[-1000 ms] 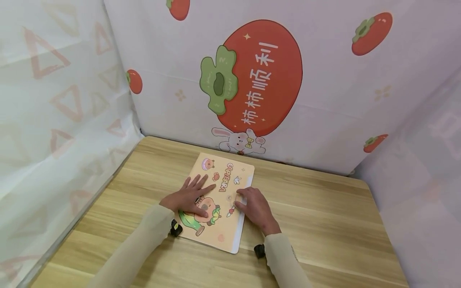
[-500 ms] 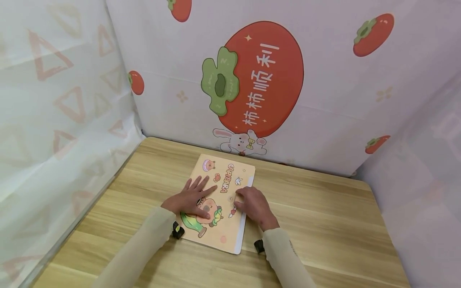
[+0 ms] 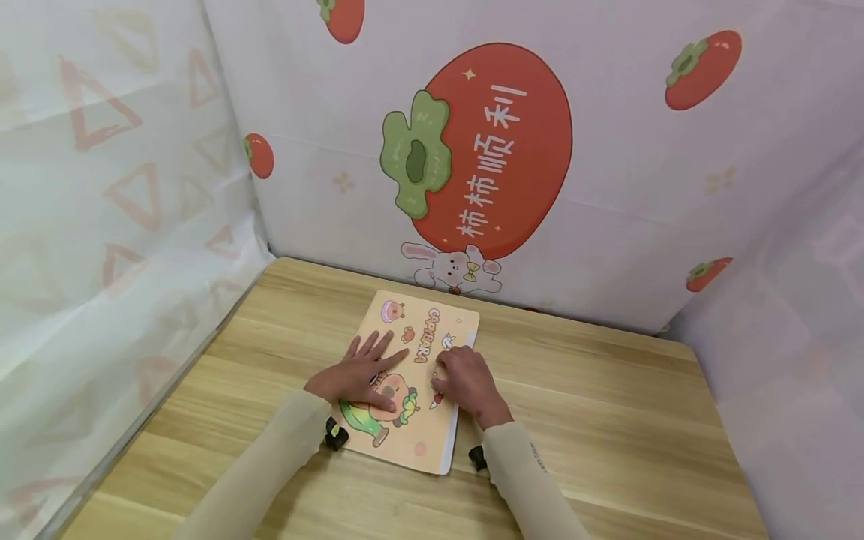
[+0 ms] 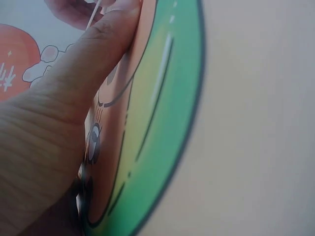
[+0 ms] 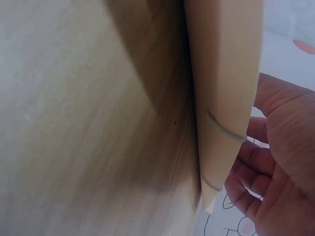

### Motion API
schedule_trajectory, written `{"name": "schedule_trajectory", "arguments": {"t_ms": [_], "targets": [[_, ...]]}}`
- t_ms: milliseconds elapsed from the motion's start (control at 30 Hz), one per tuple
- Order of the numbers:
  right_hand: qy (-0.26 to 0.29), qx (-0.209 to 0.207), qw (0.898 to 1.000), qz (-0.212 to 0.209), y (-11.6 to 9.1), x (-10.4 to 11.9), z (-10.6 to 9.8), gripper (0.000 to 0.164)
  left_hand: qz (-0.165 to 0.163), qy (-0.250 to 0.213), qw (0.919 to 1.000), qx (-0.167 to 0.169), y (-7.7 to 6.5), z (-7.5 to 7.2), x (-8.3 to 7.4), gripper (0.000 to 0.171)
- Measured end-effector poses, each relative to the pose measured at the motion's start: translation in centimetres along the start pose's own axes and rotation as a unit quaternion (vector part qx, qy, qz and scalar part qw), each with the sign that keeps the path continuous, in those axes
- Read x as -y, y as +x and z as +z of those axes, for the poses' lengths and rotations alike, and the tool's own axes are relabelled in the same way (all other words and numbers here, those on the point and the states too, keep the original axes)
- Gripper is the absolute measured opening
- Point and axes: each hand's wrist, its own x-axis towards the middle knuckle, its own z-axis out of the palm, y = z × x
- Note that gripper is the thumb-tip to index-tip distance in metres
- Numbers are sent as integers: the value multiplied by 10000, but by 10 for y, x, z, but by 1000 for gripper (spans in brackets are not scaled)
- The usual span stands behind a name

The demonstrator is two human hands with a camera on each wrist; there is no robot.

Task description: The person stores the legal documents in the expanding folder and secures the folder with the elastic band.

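Note:
A peach document folder (image 3: 405, 439) printed with capybaras and a "CAPYBARA" title lies on the wooden table. My left hand (image 3: 358, 375) rests flat on its cover with the fingers spread, the thumb across the printed capybara's face. Over the folder's right side, my right hand (image 3: 469, 379) has its thumb and fingers curled together at the closure flap, covering the spot of the small round fastener. The left wrist view shows a thin pale edge (image 4: 93, 14) standing up at the right fingertips. Seen from the right wrist, the folder's side (image 5: 226, 64) bulges slightly above the wood.
The wooden table (image 3: 607, 420) extends to the right and toward the front. A white cloth backdrop (image 3: 607, 247) with persimmon prints hangs right behind the far edge. Patterned cloth walls stand at the left (image 3: 135, 300) and right. A black wrist device (image 3: 335, 433) sits at the left cuff.
My right hand has shifted a little left and farther over the folder, its fingertips now closed together over the fastener. My left hand stays flat in place.

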Motion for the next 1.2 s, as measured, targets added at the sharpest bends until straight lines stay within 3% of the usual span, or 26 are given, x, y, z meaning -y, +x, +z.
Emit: {"name": "schedule_trajectory", "arguments": {"t_ms": [300,733,1200], "targets": [[-222,262,9994,-94,10,8,-3,16,-21,-25,10000,-18,1,1,-2,107],[-4,432,9989,180,16,8,0,6,-106,-42,9999,18,1,0,-3,107],[-359,528,9979,79,18,15,-2,17,-53,-57,10000,6,1,0,-2,107]]}}
